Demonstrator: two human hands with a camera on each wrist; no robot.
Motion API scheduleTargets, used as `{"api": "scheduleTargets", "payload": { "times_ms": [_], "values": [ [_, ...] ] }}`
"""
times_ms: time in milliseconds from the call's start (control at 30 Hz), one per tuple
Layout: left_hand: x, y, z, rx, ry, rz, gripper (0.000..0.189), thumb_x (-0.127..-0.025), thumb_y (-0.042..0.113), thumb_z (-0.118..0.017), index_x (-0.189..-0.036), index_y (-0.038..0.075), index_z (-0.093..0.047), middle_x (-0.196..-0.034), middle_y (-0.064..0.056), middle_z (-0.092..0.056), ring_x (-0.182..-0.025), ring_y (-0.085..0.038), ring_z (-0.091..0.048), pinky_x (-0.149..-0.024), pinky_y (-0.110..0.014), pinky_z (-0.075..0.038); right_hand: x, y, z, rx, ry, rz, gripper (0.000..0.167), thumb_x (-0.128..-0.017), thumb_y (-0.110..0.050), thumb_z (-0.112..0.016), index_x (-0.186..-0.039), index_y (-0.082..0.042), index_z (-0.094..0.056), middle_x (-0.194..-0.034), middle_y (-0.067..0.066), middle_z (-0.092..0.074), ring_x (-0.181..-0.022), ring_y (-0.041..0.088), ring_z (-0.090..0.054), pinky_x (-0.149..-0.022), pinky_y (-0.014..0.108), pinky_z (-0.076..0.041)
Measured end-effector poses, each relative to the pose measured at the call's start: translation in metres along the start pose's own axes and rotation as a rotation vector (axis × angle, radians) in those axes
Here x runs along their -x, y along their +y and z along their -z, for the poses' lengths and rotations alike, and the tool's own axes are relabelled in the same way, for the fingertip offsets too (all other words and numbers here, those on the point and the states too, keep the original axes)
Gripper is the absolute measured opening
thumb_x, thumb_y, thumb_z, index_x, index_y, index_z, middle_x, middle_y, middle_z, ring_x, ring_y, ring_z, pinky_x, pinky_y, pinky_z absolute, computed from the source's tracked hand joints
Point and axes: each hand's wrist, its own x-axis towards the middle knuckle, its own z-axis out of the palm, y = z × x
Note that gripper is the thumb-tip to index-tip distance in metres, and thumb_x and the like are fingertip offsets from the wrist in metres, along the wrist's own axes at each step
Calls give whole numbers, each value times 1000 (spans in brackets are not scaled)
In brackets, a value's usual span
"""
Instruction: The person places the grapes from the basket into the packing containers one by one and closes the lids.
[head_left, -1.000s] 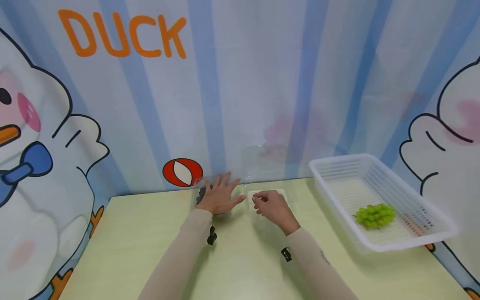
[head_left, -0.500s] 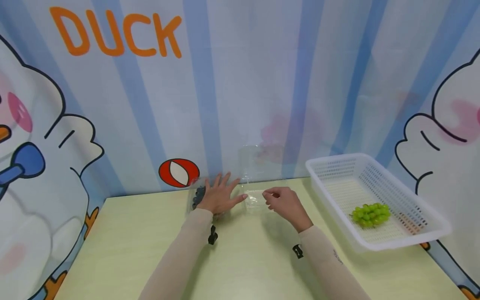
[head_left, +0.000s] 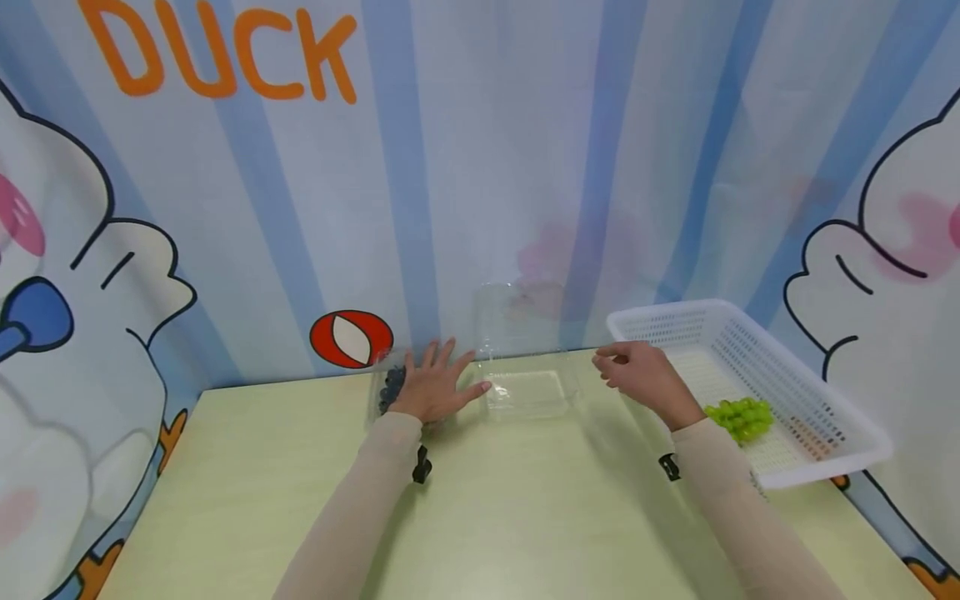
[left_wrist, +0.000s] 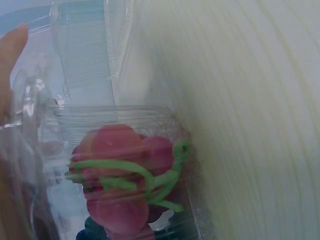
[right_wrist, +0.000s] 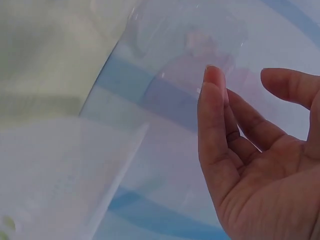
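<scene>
My left hand (head_left: 435,387) rests with spread, straight fingers on top of a clear plastic box (head_left: 377,400) at the back of the table. Dark grapes (head_left: 392,387) show through the box left of the hand. In the left wrist view, red grapes (left_wrist: 117,150) with a green stem (left_wrist: 165,180) lie under the clear plastic. Just right of that hand stands a second clear plastic box (head_left: 528,392), its lid (head_left: 517,321) raised against the backdrop. My right hand (head_left: 645,379) hovers by the basket's left rim, fingers loosely bent, thumb apart from them and nothing between.
A white plastic basket (head_left: 825,475) stands on the right with a bunch of green grapes (head_left: 746,417) inside, partly hidden by the right wrist. A striped fabric backdrop (head_left: 495,167) rises right behind the pale table (head_left: 480,517).
My right hand has moved right, away from the open box and over to the basket's edge. The left hand keeps its place on the grape box. The head view has shifted slightly.
</scene>
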Motion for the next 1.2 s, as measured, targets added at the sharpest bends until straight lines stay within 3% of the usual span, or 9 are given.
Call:
{"api": "scheduleTargets", "payload": {
  "times_ms": [200,533,700,933,1200],
  "values": [
    [-1,-1,-2,-9,-9,1,84,-94,78,-37,-162,29,-30,-171,-12,-13,-156,-42,-6,-113,-78,-2,4,17,35,122,-29,-29,50,-106,-33,-54,-140,3,-57,-118,23,-70,-101,32,-70,-84,47,-58],
    [-6,3,-4,-20,-18,-17,86,-91,83,-38,-162,35,-28,-171,-10,-11,-156,-41,-3,-112,-80,-1,5,64,90,306,-137,-81,50,-106,-27,-53,-137,12,-56,-124,31,-65,-103,39,-69,-85,54,-56],
    [-1,1,-3,-15,-13,-11,84,-91,82,-40,-161,39,-27,-171,-10,-12,-156,-42,-3,-112,-80,0,-3,82,101,382,-203,-116,45,-104,-20,-54,-134,13,-57,-126,32,-62,-103,39,-68,-84,50,-57],
    [4,-1,-2,-14,-17,-10,81,-91,81,-39,-160,40,-28,-171,-11,-11,-156,-44,-3,-112,-80,0,-6,99,115,503,-280,-142,47,-101,-24,-61,-133,10,-59,-138,38,-52,-120,51,-56,-92,58,-51],
    [-1,-1,-4,-15,-5,-33,82,-91,81,-41,-160,37,-32,-171,-11,-12,-156,-44,-3,-111,-81,0,-2,133,127,508,-394,-181,61,-96,-34,-69,-138,8,-55,-132,37,-55,-117,51,-57,-91,61,-50]
  ]
}}
